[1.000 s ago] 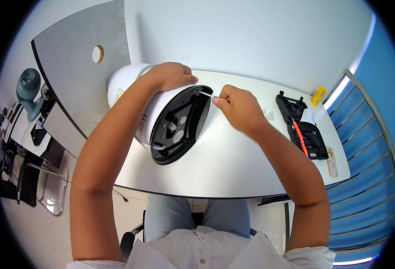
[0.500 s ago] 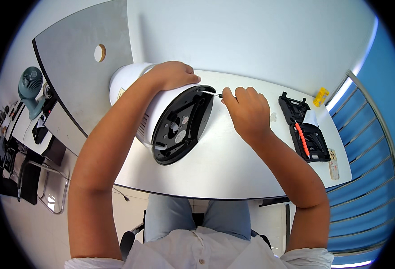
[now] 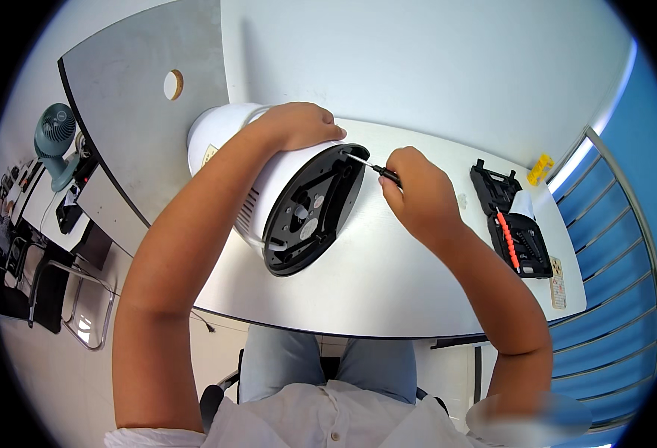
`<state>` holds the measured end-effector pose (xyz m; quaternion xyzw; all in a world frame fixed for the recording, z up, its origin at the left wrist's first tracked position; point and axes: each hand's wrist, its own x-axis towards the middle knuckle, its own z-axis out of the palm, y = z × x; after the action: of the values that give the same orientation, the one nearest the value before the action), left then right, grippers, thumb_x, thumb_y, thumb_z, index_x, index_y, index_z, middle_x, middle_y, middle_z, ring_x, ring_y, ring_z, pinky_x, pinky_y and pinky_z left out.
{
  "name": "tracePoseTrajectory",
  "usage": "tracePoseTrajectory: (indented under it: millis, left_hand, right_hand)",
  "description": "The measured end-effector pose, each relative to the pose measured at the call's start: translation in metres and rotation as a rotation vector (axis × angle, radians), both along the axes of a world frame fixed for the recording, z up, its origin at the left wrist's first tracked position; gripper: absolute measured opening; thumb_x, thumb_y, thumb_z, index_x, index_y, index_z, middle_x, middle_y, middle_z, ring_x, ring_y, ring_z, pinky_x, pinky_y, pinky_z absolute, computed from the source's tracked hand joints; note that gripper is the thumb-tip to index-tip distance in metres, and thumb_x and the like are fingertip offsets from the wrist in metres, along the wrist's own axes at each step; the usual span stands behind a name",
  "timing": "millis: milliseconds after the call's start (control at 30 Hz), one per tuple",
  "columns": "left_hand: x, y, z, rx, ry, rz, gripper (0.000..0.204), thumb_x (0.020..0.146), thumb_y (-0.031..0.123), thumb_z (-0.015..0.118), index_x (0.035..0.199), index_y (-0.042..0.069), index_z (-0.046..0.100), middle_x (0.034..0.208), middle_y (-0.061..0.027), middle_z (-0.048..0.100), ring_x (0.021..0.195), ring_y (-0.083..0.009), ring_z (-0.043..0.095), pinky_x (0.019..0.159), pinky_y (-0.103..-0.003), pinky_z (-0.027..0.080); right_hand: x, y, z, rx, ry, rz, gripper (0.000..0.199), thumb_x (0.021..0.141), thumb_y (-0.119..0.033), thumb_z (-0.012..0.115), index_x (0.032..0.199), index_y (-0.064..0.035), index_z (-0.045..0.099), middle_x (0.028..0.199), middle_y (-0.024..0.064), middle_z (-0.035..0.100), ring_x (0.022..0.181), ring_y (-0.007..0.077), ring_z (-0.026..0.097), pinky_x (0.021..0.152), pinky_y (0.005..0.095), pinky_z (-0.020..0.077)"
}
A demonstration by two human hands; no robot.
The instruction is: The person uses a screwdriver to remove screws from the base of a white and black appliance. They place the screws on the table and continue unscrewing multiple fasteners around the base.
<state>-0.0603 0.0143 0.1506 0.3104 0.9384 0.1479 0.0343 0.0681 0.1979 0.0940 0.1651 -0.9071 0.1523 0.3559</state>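
Note:
A white rounded appliance (image 3: 278,168) lies on its side on the table, its black oval underside (image 3: 287,224) turned toward me and to the right. My left hand (image 3: 302,127) is curled over the top of its white body and holds it. In my right hand (image 3: 422,187) is a screwdriver (image 3: 379,170) with a black handle and thin metal shaft. Its tip meets the upper end of the black underside, at or in a hole there; the screw itself is too small to make out.
At the table's right lies an open black tool case (image 3: 519,235) with an orange-red flexible shaft (image 3: 508,240). Near it are a yellow plastic piece (image 3: 540,169) and a pale remote control (image 3: 558,284). A grey partition (image 3: 134,97) stands left, a metal railing (image 3: 646,246) right.
My right hand has turned and its fingers have shifted on the screwdriver, so more of the black handle shows. The tip stays at the same spot. The view has shifted slightly.

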Motion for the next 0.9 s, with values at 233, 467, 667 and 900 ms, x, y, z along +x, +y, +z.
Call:
tracePoseTrajectory:
  millis: [233, 467, 667, 900]
  left_hand:
    - [0.0, 0.001, 0.0, -0.006, -0.018, -0.01, 0.052, 0.085, 0.048, 0.048, 0.11, 0.008, 0.068, 0.109, -0.0146, 0.066, 0.103, -0.0274, 0.061, 0.091, -0.037, 0.045]
    - [-0.005, -0.002, -0.003, -0.04, 0.015, -0.013, 0.052, 0.085, 0.048, 0.048, 0.113, 0.008, 0.067, 0.112, -0.0149, 0.065, 0.105, -0.029, 0.06, 0.092, -0.038, 0.044]
    - [-0.005, 0.001, -0.003, 0.017, 0.03, -0.022, 0.047, 0.086, 0.046, 0.05, 0.107, 0.008, 0.068, 0.103, -0.0166, 0.067, 0.096, -0.0288, 0.062, 0.088, -0.037, 0.045]
    - [-0.001, 0.0, 0.0, -0.016, 0.0, -0.008, 0.052, 0.086, 0.048, 0.048, 0.11, 0.007, 0.068, 0.11, -0.0142, 0.066, 0.103, -0.0283, 0.061, 0.092, -0.038, 0.044]
  right_hand:
    - [-0.012, 0.004, -0.013, 0.496, 0.422, -0.153, 0.016, 0.078, -0.008, 0.063, 0.072, -0.0086, 0.048, 0.063, 0.0025, 0.041, 0.056, 0.0202, 0.044, 0.047, 0.0331, 0.0376]
    - [-0.014, 0.002, 0.038, -0.533, -0.814, -0.025, 0.025, 0.086, -0.021, 0.065, 0.073, -0.0064, 0.049, 0.059, -0.0026, 0.047, 0.053, 0.0081, 0.038, 0.049, 0.0272, 0.0314]
    - [-0.004, 0.005, 0.006, -0.108, -0.255, 0.006, 0.013, 0.083, -0.011, 0.061, 0.077, -0.0045, 0.051, 0.066, 0.0052, 0.049, 0.062, 0.018, 0.05, 0.053, 0.0328, 0.0398]
    - [-0.011, 0.008, -0.009, 0.594, 0.303, -0.233, 0.016, 0.08, -0.01, 0.064, 0.072, -0.0101, 0.05, 0.064, 0.0035, 0.047, 0.062, 0.0169, 0.052, 0.048, 0.0311, 0.0385]
